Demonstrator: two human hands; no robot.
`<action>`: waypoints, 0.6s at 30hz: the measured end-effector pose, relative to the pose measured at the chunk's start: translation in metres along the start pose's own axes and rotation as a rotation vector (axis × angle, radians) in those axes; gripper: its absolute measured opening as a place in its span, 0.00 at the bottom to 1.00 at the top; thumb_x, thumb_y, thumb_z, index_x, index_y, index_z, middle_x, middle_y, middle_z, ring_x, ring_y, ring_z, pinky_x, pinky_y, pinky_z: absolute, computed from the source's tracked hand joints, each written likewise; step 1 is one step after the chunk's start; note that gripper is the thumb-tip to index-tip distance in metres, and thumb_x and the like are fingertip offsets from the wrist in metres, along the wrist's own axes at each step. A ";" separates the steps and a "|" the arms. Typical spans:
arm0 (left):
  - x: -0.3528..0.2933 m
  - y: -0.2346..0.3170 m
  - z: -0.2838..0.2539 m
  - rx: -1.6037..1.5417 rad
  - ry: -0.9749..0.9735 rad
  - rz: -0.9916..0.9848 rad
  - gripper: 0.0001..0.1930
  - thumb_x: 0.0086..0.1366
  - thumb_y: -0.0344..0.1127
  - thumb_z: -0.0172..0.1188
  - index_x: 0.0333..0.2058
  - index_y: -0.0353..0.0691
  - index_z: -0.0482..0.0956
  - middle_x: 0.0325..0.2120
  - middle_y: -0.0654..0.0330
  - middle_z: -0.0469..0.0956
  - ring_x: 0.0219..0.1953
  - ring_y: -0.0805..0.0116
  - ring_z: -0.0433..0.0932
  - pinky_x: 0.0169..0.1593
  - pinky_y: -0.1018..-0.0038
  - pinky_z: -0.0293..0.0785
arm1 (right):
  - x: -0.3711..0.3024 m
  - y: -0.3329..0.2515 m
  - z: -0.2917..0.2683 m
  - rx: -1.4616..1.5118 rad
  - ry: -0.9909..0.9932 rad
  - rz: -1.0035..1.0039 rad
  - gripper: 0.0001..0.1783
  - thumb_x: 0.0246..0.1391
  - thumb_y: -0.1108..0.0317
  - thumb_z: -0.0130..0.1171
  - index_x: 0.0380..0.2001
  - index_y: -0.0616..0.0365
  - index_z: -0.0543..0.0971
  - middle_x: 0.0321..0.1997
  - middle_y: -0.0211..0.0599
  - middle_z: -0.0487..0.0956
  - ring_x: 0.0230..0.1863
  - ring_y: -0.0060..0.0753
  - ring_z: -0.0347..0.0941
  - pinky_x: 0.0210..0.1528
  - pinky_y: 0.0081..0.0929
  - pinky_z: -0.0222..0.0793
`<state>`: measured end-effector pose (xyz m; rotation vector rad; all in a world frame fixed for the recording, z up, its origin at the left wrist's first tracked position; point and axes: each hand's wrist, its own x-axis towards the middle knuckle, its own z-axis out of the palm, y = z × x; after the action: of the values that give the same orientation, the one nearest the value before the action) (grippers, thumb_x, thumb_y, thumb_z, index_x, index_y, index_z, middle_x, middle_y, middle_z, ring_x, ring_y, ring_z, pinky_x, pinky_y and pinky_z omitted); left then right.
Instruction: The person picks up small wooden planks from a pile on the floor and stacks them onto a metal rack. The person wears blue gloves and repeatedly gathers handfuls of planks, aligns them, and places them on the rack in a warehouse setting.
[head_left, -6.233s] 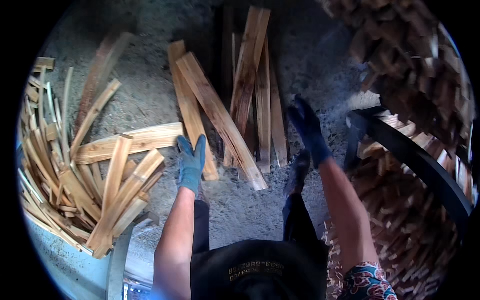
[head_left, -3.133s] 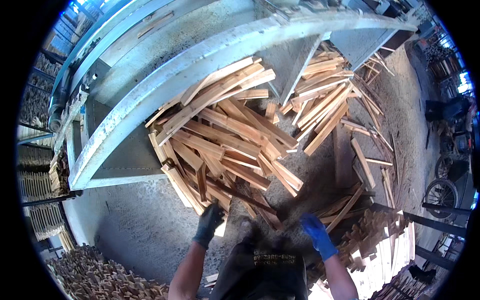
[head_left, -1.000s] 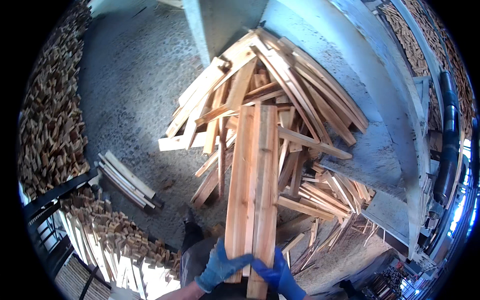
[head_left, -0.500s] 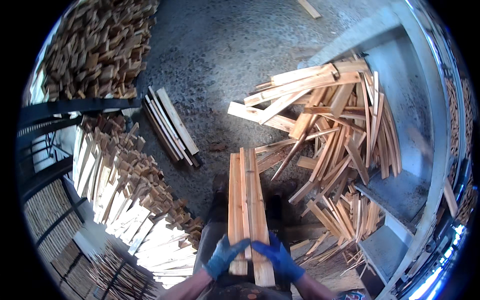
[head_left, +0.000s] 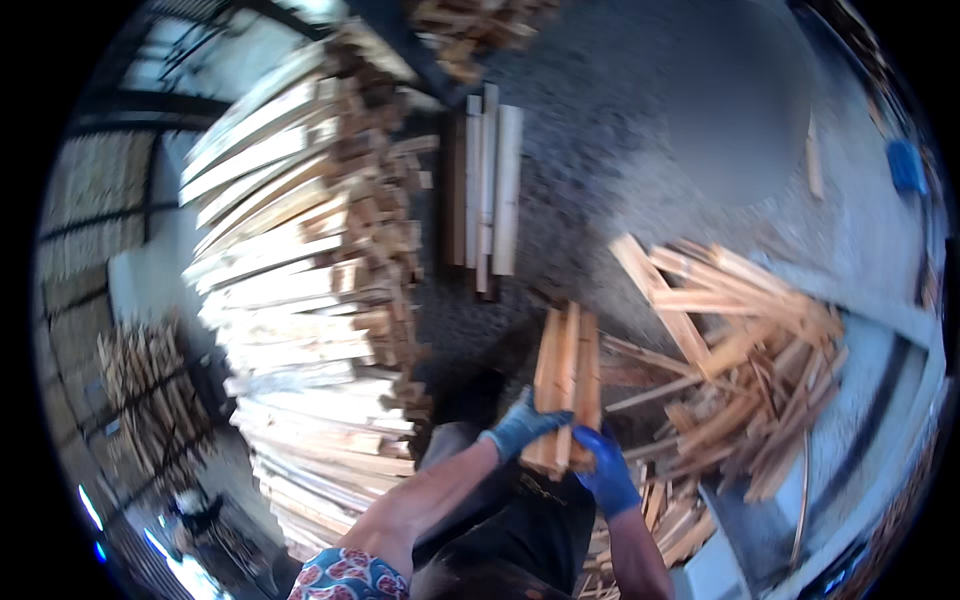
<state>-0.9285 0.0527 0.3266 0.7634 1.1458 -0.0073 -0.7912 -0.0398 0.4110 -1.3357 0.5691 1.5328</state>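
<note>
A small bundle of long wooden boards (head_left: 547, 365) is held in front of my body, pointing away from me. My left hand (head_left: 527, 425), in a teal glove, grips its near part from the left, with the thumb across the top. On the right side my right hand (head_left: 607, 472), in a blue glove, is closed round the near end of the same boards. The undersides of the boards and some of my fingertips are hidden. To the left rises a tall stack of sawn boards (head_left: 290, 300), their ends facing my side.
Several boards (head_left: 507, 190) lie side by side on the floor ahead. At right, a loose heap of boards (head_left: 740, 345) spills from a grey metal frame (head_left: 890, 310). A dark post (head_left: 400, 45) stands by the stack's far end. Further left is a bundle of thin sticks (head_left: 155, 390).
My view and body have turned left, so the tall stack looms larger and the heap sits lower right. Both hands keep hold of the boards, my left arm now reaching further across.
</note>
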 end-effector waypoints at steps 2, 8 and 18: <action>-0.027 0.047 0.016 0.091 -0.042 -0.095 0.42 0.47 0.45 0.72 0.57 0.34 0.60 0.48 0.54 0.70 0.50 0.67 0.68 0.53 0.72 0.68 | -0.017 0.001 -0.011 0.006 -0.030 0.000 0.21 0.51 0.70 0.55 0.49 0.60 0.69 0.45 0.42 0.74 0.47 0.35 0.73 0.48 0.31 0.72; -0.091 0.086 0.027 0.056 -0.010 0.029 0.50 0.47 0.45 0.73 0.60 0.27 0.51 0.51 0.49 0.68 0.53 0.67 0.67 0.55 0.73 0.67 | -0.085 -0.022 0.001 -0.709 -0.035 -0.562 0.22 0.51 0.69 0.57 0.50 0.63 0.71 0.52 0.45 0.69 0.41 0.30 0.72 0.40 0.25 0.70; -0.170 0.219 0.062 0.172 0.038 0.449 0.53 0.46 0.44 0.73 0.62 0.30 0.46 0.55 0.49 0.63 0.56 0.64 0.64 0.58 0.72 0.62 | -0.164 -0.085 0.056 -0.383 -0.161 -0.623 0.37 0.53 0.68 0.55 0.63 0.62 0.52 0.55 0.50 0.67 0.54 0.41 0.67 0.55 0.32 0.66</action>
<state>-0.8704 0.1212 0.5963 1.1653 0.9969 0.2880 -0.7574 -0.0185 0.5995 -1.4726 -0.2498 1.2350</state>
